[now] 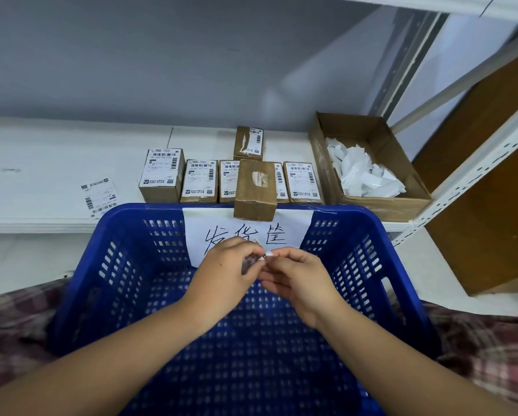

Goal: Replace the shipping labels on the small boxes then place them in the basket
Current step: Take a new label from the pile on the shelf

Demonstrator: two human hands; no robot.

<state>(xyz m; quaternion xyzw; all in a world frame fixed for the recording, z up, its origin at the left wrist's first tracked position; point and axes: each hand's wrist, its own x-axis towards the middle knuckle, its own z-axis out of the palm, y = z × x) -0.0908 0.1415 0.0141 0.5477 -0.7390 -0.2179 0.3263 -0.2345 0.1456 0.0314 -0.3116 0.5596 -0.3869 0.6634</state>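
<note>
My left hand (226, 271) and my right hand (296, 273) meet over the blue basket (101, 280), together pinching a small crumpled label (256, 259). A bare brown box (255, 190) with a torn label patch stands at the basket's far rim. Behind it on the white shelf is a row of small labelled boxes (199, 181), with one more box (248, 143) further back, its label partly torn. A loose label sheet (100, 197) lies flat to the left.
A cardboard box (380, 202) holding several crumpled white label scraps stands at the right on the shelf. A white metal shelf post (467, 178) and brown boards are further right. A handwritten paper sign (245, 232) hangs on the basket's far wall.
</note>
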